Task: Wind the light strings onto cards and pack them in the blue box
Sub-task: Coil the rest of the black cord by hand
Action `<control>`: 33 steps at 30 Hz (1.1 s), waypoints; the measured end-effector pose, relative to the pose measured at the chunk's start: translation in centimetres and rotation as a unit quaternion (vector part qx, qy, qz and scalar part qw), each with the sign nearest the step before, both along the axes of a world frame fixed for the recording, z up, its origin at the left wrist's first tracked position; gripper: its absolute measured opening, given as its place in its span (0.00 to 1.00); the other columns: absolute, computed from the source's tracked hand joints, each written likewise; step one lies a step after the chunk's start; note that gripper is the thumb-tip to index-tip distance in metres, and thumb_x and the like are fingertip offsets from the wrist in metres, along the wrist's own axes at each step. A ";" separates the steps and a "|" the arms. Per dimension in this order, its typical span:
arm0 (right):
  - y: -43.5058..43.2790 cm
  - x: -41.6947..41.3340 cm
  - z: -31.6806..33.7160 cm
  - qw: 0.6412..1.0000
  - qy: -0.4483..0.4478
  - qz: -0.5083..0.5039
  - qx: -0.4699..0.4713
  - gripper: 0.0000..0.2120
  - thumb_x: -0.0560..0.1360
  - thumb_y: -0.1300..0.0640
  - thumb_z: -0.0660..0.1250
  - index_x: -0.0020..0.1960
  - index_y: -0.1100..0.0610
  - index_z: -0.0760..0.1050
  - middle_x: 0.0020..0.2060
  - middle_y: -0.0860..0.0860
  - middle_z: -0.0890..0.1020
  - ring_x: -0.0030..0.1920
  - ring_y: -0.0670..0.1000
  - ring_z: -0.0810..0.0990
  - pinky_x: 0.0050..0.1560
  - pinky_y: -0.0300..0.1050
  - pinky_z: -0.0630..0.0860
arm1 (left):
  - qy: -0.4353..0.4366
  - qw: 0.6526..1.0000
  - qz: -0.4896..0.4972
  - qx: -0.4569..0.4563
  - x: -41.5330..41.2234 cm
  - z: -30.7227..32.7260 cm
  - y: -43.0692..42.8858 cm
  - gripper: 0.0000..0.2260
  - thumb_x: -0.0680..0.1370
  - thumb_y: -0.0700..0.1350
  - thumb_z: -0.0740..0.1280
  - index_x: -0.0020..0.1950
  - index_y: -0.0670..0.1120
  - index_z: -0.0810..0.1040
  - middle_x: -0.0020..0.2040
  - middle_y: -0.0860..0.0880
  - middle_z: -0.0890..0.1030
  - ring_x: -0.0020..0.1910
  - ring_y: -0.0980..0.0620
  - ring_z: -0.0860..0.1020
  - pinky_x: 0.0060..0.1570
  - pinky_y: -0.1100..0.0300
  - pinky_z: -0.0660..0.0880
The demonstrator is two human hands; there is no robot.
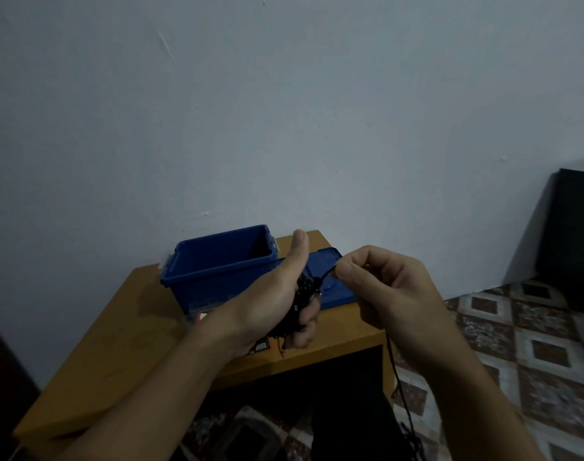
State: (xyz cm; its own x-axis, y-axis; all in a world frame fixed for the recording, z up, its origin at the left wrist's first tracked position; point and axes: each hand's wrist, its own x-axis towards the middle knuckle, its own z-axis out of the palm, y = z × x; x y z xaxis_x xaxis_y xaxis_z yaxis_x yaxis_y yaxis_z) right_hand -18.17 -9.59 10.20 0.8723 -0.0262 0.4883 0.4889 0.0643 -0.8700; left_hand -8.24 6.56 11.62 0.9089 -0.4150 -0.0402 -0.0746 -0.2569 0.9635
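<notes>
Head view: both hands [274,294] on light string [302,294].

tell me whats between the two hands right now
In the head view, a short taut stretch of dark light string runs from the wound bundle in the left hand to the right hand fingertips; the blue lid lies behind.

My left hand [280,294] is raised in front of me, thumb pointing straight up, the back of the hand and wrist turned toward me. Its fingers curl closed, their tips showing below the palm. My right hand [387,291] sits just beside it at about the same height, thumb and forefinger pinched together, the other fingers loosely folded under. Both forearms are bare and reach up from below, angling toward each other.
</notes>
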 end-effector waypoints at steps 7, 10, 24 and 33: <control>0.2 0.4 -0.3 1.000 -0.022 0.004 -0.021 0.11 0.81 0.61 0.64 0.47 0.70 0.78 0.22 0.42 0.73 0.22 0.39 0.69 0.26 0.28 0.64 | 0.056 0.973 -0.212 0.071 -4.0 2.5 -0.1 0.41 0.72 0.78 0.42 0.39 0.39 0.69 0.19 0.45 0.67 0.19 0.48 0.69 0.30 0.61 0.75; 0.4 0.5 -0.4 1.000 -0.012 0.004 -0.028 0.11 0.81 0.62 0.64 0.48 0.70 0.78 0.23 0.42 0.74 0.22 0.39 0.70 0.26 0.28 0.65 | 0.082 0.964 -0.255 0.012 -4.9 2.9 0.3 0.38 0.72 0.75 0.34 0.28 0.45 0.63 0.20 0.45 0.69 0.23 0.47 0.69 0.46 0.54 0.77; 0.4 1.0 -0.9 1.000 -0.002 0.007 -0.030 0.08 0.81 0.60 0.64 0.53 0.63 0.79 0.38 0.68 0.80 0.32 0.58 0.76 0.32 0.49 0.74 | 0.088 0.914 -0.312 -0.245 -5.8 2.8 1.4 0.36 0.78 0.71 0.41 0.35 0.43 0.70 0.28 0.45 0.73 0.29 0.46 0.71 0.47 0.47 0.75; 0.4 1.0 -1.1 0.996 0.028 -0.007 -0.080 0.06 0.81 0.59 0.65 0.48 0.58 0.81 0.38 0.56 0.84 0.37 0.52 0.80 0.41 0.50 0.77 | 0.093 0.896 -0.285 -0.329 -5.9 3.6 1.3 0.37 0.78 0.71 0.43 0.39 0.41 0.75 0.34 0.43 0.78 0.35 0.45 0.76 0.50 0.47 0.71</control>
